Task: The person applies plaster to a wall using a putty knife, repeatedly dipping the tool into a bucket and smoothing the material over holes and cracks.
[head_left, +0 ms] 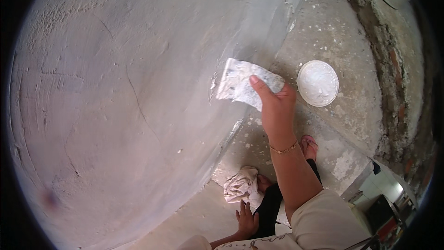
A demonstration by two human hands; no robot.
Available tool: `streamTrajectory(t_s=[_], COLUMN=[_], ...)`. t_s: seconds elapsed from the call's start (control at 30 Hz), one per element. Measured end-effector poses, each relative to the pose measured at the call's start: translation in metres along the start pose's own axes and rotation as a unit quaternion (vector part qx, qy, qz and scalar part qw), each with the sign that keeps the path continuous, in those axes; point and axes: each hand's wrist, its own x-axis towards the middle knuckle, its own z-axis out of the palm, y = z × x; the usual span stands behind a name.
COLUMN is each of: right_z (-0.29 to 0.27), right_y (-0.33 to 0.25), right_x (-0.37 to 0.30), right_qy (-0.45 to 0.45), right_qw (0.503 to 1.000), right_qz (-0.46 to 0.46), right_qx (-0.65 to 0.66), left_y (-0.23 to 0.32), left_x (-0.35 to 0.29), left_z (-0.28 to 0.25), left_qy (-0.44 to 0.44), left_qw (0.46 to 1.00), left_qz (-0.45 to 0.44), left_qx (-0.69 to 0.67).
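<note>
My right hand (279, 109) is closed on a wide putty knife (240, 82), its thumb pressed on the blade's face. White putty smears cover the blade. Its far edge lies at the grey plastered wall (138, 88), beside a small ridge of putty; whether it touches cannot be told. My left hand (248, 221) is low by my leg, empty, with the fingers spread. Right of the knife, on the floor, stands a round white tub (301, 93) holding white putty (319, 83).
A crumpled pale cloth (240, 185) lies on the floor by my foot. Putty specks dot the concrete floor (342, 46). Along the right runs a rough broken strip (388, 74) with brick showing. Thin cracks cross the wall. Dark furniture (384, 215) stands at the lower right.
</note>
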Motion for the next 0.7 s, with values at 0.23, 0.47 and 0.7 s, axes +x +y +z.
streamTrajectory(t_s=[0.23, 0.47, 0.7], right_z=[-0.031, 0.027, 0.011], right_y=[0.007, 0.008, 0.028], right_x=[0.005, -0.03, -0.07], right_qy=[0.125, 0.066, -0.059], right_qw=[0.989, 0.932, 0.927], right_qz=[-0.053, -0.274, -0.296], right_qx=[0.064, -0.228, -0.223], left_y=[-0.005, -0.002, -0.001], left_x=[-0.002, 0.001, 0.007], left_z=[0.003, 0.001, 0.0], left_qy=[-0.001, -0.013, -0.032], left_qw=[1.0, 1.0, 0.999], left_qz=[-0.002, -0.005, -0.004], left_qx=[-0.001, -0.007, 0.022])
